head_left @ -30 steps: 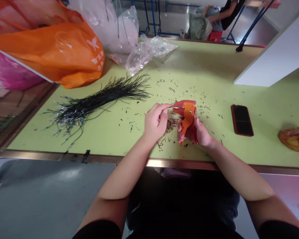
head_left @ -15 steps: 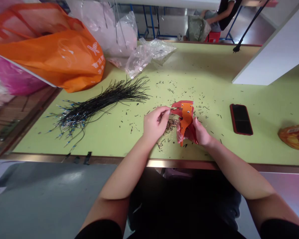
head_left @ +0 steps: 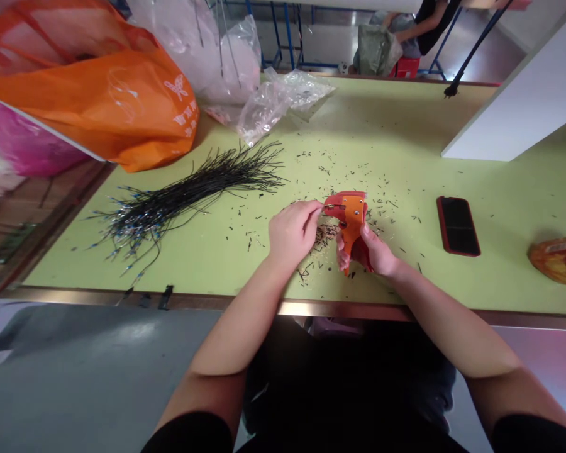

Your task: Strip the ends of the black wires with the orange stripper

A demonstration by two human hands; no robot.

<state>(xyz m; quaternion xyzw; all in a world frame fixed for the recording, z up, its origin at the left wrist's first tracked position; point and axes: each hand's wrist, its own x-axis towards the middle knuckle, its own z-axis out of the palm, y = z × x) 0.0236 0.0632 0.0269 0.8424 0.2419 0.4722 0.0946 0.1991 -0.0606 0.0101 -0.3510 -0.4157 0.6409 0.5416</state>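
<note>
The left hand pinches a thin wire between fingertips, its end at an orange wire stripper. The right hand wraps the stripper's grip, just above a green tabletop strewn with wire clippings, a bundle of black wires lying left.

left: wire bundle on the workbench, carrier bag just behind it
right: there's the phone, crumpled packet further along
centre: wire stripper above scattered offcuts
behind: plastic bag at the far edge
</note>
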